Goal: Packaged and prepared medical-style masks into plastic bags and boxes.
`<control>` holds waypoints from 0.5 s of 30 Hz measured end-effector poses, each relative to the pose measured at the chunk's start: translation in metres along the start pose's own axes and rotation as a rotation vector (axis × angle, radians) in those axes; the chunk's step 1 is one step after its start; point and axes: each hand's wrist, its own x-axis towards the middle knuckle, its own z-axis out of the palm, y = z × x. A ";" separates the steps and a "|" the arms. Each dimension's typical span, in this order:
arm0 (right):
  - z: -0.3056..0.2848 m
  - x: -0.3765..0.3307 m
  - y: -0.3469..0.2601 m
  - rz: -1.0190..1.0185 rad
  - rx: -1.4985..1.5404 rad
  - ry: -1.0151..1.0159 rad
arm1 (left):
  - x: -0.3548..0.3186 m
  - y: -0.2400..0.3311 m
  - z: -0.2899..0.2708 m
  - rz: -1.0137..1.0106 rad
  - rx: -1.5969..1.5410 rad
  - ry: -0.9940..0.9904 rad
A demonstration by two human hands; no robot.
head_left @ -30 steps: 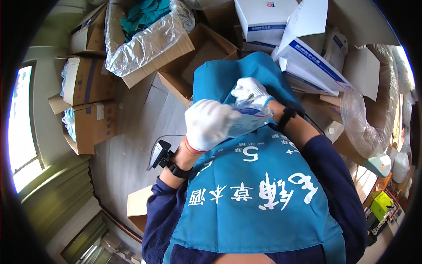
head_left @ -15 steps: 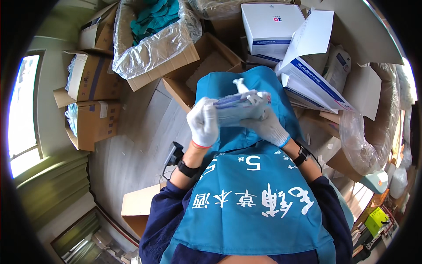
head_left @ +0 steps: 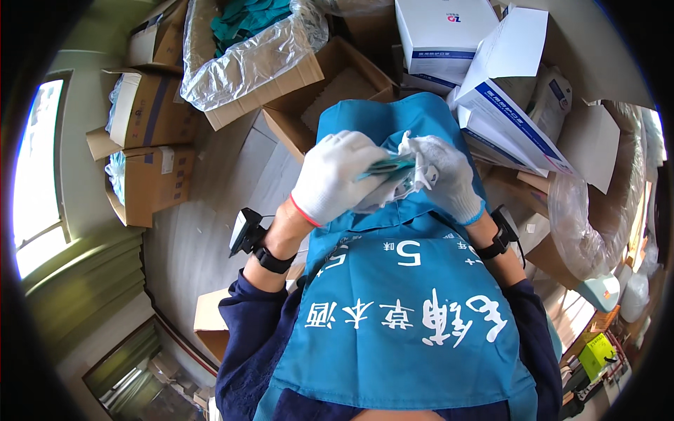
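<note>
In the head view, best holding the thin green pieces (head_left: 386, 166) flat and uncreased above the blue apron (head_left: 393, 351), gripping them firmly in the left hand (head_left: 342, 174) while curling the right hand (head_left: 447, 179) around crumpled whitish material (head_left: 420, 173) at their edge, partly hiding it.

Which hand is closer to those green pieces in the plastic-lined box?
Left. The left hand sits right of the green pieces, nearer the person's body; the right hand is farther off to the right.
</note>
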 end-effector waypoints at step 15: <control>-0.003 -0.011 0.000 0.324 -0.070 -0.208 | -0.022 0.012 -0.064 -0.296 -0.021 0.378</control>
